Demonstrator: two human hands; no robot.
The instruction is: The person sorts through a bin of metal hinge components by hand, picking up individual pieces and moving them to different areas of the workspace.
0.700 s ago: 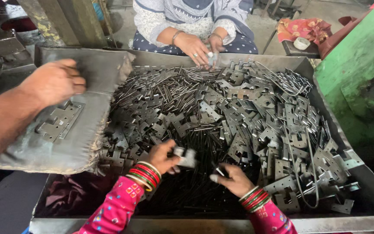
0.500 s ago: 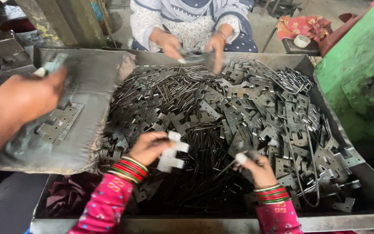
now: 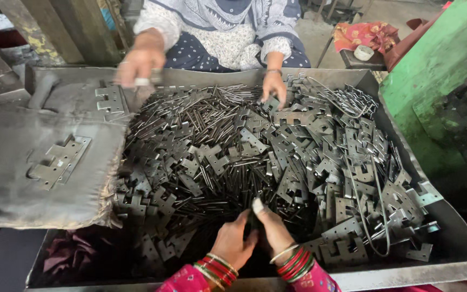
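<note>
- At the near edge of the tray, the left hand and right hand press together, both closed on a small dark metal part that is mostly hidden between them.
- Best kept low over the heap of hinge plates and thin pins, so a slip drops it back in.
- Across the tray, another person's hands sort; a grey pad carries 2 plates.
</note>
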